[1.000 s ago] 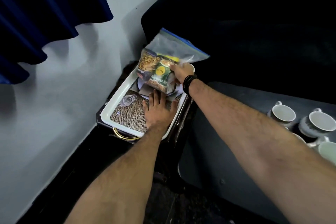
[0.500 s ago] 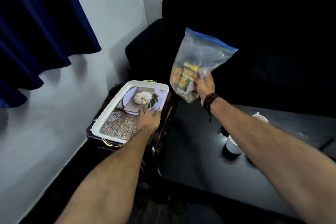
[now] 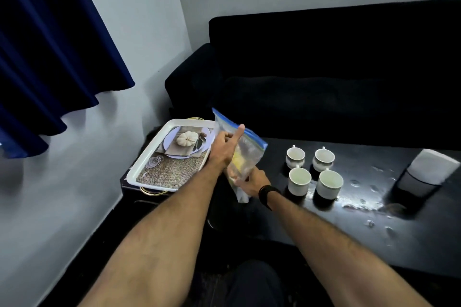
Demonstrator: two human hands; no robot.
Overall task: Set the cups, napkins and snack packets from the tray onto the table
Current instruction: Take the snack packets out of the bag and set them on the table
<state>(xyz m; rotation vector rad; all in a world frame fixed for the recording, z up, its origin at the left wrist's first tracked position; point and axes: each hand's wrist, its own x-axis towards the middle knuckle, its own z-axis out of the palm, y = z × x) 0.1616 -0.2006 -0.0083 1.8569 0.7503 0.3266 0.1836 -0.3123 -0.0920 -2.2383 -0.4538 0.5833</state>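
Note:
A clear zip bag with a blue seal, holding snack packets (image 3: 245,154), hangs between the tray and the table. My right hand (image 3: 250,182) grips its lower part. My left hand (image 3: 224,148) holds its upper side, index finger stretched out. The white tray (image 3: 149,169) with a printed pumpkin picture sits on a low stand to the left; nothing loose shows in it. Several white cups (image 3: 299,178) stand in a cluster on the dark table (image 3: 374,219). A white stack of napkins (image 3: 432,166) lies at the table's far right.
A black sofa (image 3: 324,77) runs behind the table. A blue curtain (image 3: 50,57) hangs on the left over a pale wall. The table surface has wet spots (image 3: 361,204) right of the cups. My dark-clad knee (image 3: 254,281) is below.
My right hand has brought the snack bag down and toward the table. My left hand has left the tray and taken hold of the bag's upper side. The view has swung right.

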